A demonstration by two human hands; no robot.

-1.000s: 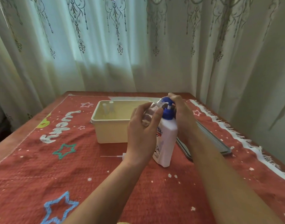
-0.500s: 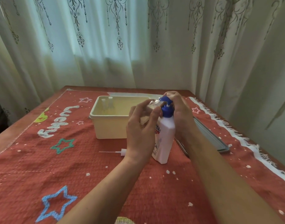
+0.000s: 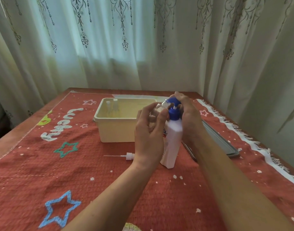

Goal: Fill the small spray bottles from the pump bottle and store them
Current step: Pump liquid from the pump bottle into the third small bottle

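Note:
A white pump bottle (image 3: 172, 140) with a blue pump head (image 3: 173, 111) stands on the red cloth. My right hand (image 3: 188, 114) is wrapped over the pump head. My left hand (image 3: 149, 132) grips a small clear spray bottle (image 3: 157, 110), tilted with its open silver neck under the pump spout. Its white spray cap with a thin tube (image 3: 124, 155) lies on the cloth left of the pump bottle. Two more small spray bottles (image 3: 112, 105) stand in the far left corner of a cream plastic box (image 3: 116, 130).
A grey lid (image 3: 221, 140) lies flat to the right of the pump bottle. The red cloth (image 3: 59, 172) with painted stars covers the table. Curtains (image 3: 109, 47) hang behind and to the right, close to the table's edges.
The view has shifted slightly. My hands hold the same positions, with the small bottle's neck kept at the pump spout.

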